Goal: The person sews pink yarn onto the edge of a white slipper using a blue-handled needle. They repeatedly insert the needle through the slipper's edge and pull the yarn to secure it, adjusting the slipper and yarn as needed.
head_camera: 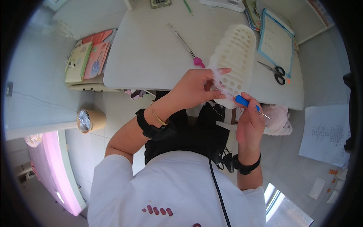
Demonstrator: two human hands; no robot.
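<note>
My left hand (pixel 192 88) pinches a strand of fluffy pale pink yarn (pixel 217 79), with the index finger stretched out. My right hand (pixel 251 122) grips a crochet hook with a blue handle (pixel 242 100). The hook's thin metal end reaches the yarn at my left fingertips; a metal tip also sticks out behind the handle. Beneath both hands lies a cream sole-shaped piece (pixel 239 48) with rows of round holes, its near end past the table's front edge. Right of my right hand sits a pink fluffy yarn ball (pixel 276 117) in a white holder.
On the white table (pixel 141 56) lie a pen (pixel 181 39) with a pink end, black-handled scissors (pixel 276 73), a blue-edged clipboard (pixel 276 42) and a green pencil (pixel 188 7). Books (pixel 93 56) lie at left. A bin (pixel 92 120) stands on the floor.
</note>
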